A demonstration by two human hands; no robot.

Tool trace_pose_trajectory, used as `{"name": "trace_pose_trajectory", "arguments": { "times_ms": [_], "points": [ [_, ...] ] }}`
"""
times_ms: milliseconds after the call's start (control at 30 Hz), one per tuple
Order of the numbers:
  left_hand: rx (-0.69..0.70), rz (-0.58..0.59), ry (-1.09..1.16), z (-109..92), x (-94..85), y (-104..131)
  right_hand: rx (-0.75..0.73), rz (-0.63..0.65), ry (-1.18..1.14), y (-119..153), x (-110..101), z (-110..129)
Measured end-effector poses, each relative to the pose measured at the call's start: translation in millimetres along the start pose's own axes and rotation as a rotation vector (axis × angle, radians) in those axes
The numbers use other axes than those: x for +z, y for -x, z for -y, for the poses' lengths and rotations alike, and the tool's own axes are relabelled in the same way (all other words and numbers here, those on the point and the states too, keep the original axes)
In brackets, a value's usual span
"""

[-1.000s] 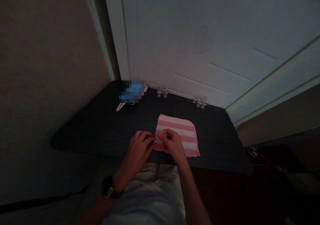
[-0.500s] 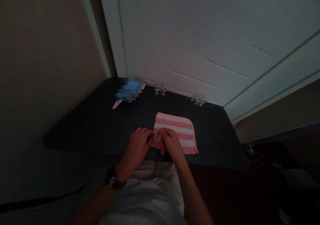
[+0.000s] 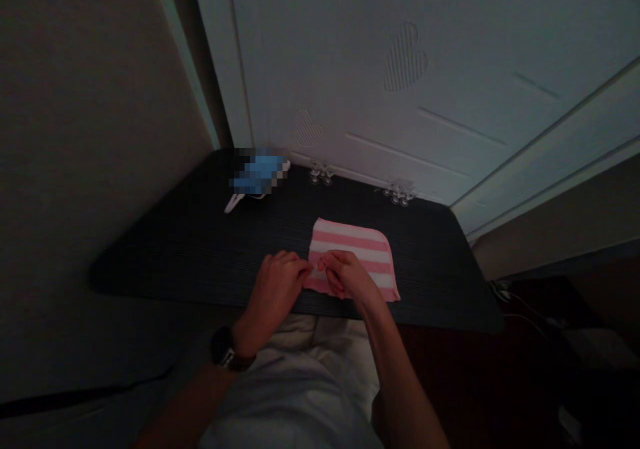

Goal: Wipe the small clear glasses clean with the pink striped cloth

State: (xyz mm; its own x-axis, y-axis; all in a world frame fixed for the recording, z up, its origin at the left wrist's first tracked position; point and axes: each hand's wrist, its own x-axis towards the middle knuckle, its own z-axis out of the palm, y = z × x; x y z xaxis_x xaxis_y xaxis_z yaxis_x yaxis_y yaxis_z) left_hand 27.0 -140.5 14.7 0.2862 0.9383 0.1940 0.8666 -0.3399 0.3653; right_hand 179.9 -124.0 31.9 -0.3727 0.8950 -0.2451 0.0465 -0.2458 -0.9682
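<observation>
A pink-and-white striped cloth (image 3: pixel 370 244) lies spread on the dark table (image 3: pixel 200 249), close to its front edge. My left hand (image 3: pixel 283 277) is at the cloth's left edge, thumb and fingers pinched together. Over the cloth's left part is my right hand (image 3: pixel 347 274), its fingers curled in a pinch. The two sets of fingertips are a small gap apart. Whatever is between them is too small and dark to make out. A dark watch (image 3: pixel 224 348) is on my left wrist.
A blurred blue object with a white strap or handle (image 3: pixel 259 174) lies at the table's back left. Two clusters of small clear pieces (image 3: pixel 321 172) stand along the back, by a white panel (image 3: pixel 325 49) with raised hearts. Cables (image 3: pixel 505 296) lie low at right.
My right hand has shifted slightly right, and its fingertips are a bit farther from the left ones. The view has tilted slightly. The cloth lies as before.
</observation>
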Motion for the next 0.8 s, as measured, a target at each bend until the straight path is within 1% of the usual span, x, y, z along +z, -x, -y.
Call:
{"name": "trace_pose_trajectory", "arguments": {
  "times_ms": [67, 133, 267, 333, 367, 400, 467, 600, 667, 733, 800],
  "points": [
    [0.006, 0.002, -0.004, 0.0, -0.3, -0.1, 0.003, -0.018, 0.009, 5.4, -9.0, 1.1],
    [0.013, -0.006, -0.005, 0.3, -0.5, 0.0, 0.02, -0.062, 0.016, 15.8, -23.7, 1.9],
    [0.029, -0.005, -0.001, 1.5, -0.6, 0.0, 0.041, -0.225, 0.049, 44.9, -60.7, 0.7],
    [0.029, 0.002, 0.003, 1.8, -0.5, -0.6, 0.034, -0.301, 0.092, 55.8, -71.2, -0.9],
    [0.026, 0.005, 0.005, 1.8, -0.5, -1.0, 0.023, -0.325, 0.113, 58.6, -72.2, -1.6],
    [0.024, 0.008, 0.007, 1.6, -0.4, -1.3, 0.011, -0.33, 0.124, 59.3, -70.2, -2.0],
    [0.022, 0.011, 0.012, 1.0, -0.4, -1.9, -0.01, -0.293, 0.1, 55.0, -59.1, -1.5],
    [0.036, 0.006, 0.038, 0.2, -1.3, -2.0, -0.018, -0.149, -0.02, 32.6, -26.1, 2.7],
    [0.047, 0.006, 0.04, 0.4, -1.5, -1.9, -0.025, -0.106, -0.041, 20.7, -12.7, 3.6],
    [0.062, 0.001, 0.036, 0.8, -1.0, -2.1, -0.038, -0.094, -0.035, 11.5, -3.1, 2.5],
    [0.078, -0.007, 0.04, 1.3, 0.1, -2.7, -0.055, -0.108, 0.004, 6.3, 3.0, 0.4]
  ]
}}
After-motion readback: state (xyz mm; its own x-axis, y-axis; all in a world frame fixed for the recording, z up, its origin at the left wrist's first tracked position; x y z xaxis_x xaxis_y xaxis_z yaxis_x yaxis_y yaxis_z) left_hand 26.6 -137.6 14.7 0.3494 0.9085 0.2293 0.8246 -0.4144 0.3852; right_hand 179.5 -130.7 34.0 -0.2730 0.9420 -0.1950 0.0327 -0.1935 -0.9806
